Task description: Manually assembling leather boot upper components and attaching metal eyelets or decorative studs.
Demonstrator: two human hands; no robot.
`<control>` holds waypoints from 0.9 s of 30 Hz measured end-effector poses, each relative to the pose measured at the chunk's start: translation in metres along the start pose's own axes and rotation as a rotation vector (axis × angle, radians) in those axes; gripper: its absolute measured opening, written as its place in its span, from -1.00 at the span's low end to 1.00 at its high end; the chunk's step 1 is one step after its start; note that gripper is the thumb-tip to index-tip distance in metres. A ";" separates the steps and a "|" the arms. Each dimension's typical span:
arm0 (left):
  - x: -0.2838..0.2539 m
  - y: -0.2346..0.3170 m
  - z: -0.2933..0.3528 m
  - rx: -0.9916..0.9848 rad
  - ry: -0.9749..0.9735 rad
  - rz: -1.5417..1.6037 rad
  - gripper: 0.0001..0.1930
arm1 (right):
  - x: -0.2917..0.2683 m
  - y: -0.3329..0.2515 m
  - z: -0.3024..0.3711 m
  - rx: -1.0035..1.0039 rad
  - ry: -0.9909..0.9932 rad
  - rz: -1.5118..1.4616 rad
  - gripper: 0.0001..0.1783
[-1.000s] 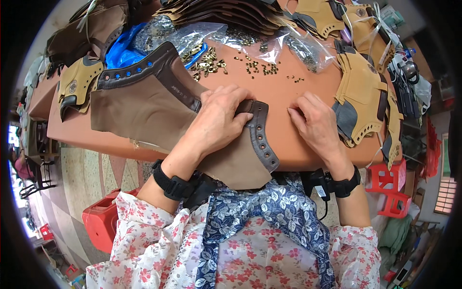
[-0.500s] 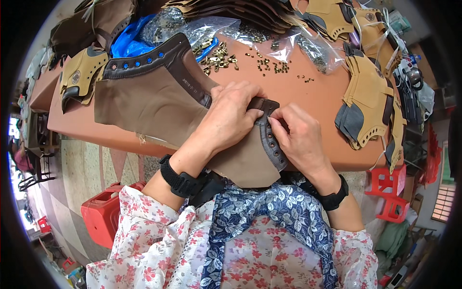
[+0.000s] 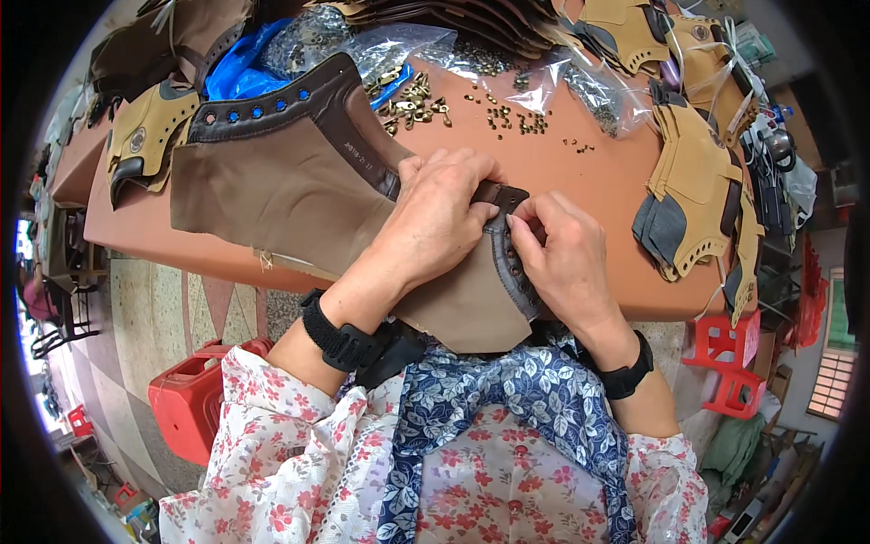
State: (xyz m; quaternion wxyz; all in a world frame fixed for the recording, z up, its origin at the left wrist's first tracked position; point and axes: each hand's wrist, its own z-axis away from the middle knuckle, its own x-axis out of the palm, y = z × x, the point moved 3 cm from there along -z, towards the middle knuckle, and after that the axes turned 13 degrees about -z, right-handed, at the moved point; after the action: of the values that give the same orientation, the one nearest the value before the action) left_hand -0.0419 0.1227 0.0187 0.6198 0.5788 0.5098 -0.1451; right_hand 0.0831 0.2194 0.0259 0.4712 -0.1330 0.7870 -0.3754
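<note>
A brown boot upper lies across the near part of the table, with its lower part hanging over the front edge. Dark eyelet strips with round holes run along two of its edges. My left hand is closed on its narrow middle, thumb pressing near the top of the right-hand eyelet strip. At that strip's outer edge, my right hand pinches with thumb and forefinger. Whether a small piece sits between those fingertips is hidden. Loose brass-coloured lace hooks and small brass-coloured eyelets are scattered beyond my hands.
Clear plastic bags and a blue bag sit at the back of the orange table. Tan uppers stack at right, another at left. Dark pieces pile at the back. Red stools stand below.
My right fingers have shifted slightly at the eyelet strip, and the boot upper's left end sits a little farther left and higher in view. Both hands keep their places on it.
</note>
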 end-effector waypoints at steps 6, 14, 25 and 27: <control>0.001 -0.002 0.001 0.009 0.032 0.047 -0.80 | 0.001 0.011 -0.001 0.193 0.054 -0.214 -0.86; 0.004 -0.009 0.000 0.014 0.042 0.238 -0.85 | -0.001 0.019 -0.004 0.260 -0.076 -0.387 -0.80; -0.002 -0.002 -0.003 -0.012 -0.089 0.184 -0.81 | 0.002 0.026 0.001 0.334 -0.086 -0.481 -0.85; -0.003 -0.003 -0.003 -0.007 -0.049 0.142 -0.81 | 0.000 0.024 0.000 0.342 -0.108 -0.520 -0.85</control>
State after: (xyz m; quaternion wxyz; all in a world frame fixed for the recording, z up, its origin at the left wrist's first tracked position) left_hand -0.0467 0.1235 0.0199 0.6430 0.6074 0.4526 -0.1133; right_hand 0.0868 0.2353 0.0090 0.4159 -0.2684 0.6258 -0.6028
